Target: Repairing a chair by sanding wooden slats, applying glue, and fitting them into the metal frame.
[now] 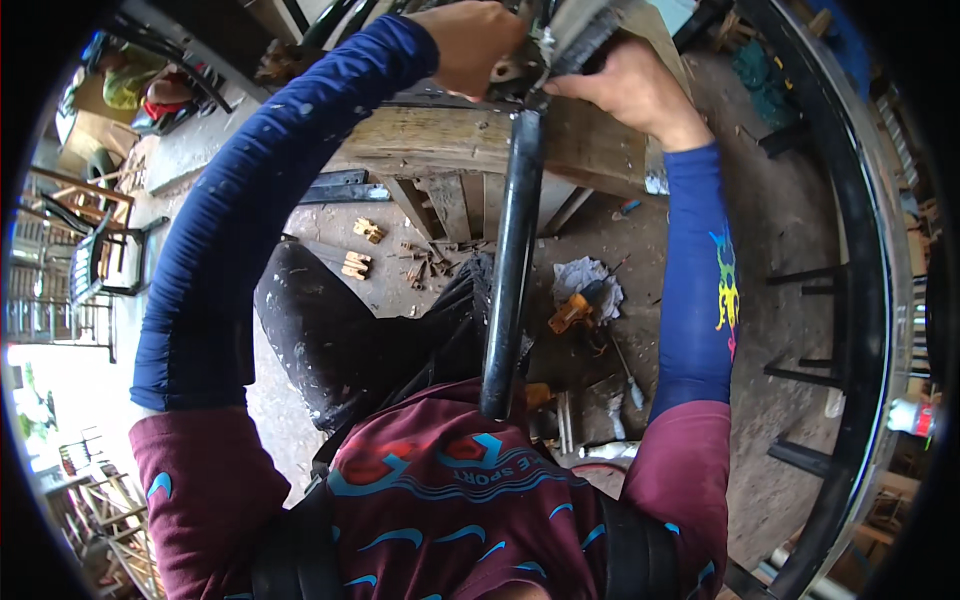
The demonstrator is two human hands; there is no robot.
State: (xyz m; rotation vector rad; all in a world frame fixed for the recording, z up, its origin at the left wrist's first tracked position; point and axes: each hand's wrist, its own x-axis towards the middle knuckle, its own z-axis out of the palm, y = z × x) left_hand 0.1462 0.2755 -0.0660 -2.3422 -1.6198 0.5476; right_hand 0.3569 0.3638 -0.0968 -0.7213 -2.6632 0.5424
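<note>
My left hand (472, 45) is curled closed at the top, above the edge of the wooden workbench (430, 140). Whatever lies inside its fingers is hidden. To its right, my right hand (640, 92) closes around a worn grey metal bar (588, 42), thumb pressed near the bar's lower end. Between both hands is a metal joint (538, 85), partly covered by the fingers. From there a black round tube (512, 260) juts over the bench edge toward my chest, its near end free of either hand.
Below, the floor holds an orange drill (572, 312) on a white rag (585, 275), a screwdriver (636, 390), wooden blocks (368, 230) and scattered metal pieces (430, 265). A long black frame (868, 300) curves along the right. Chairs (95, 255) stand left.
</note>
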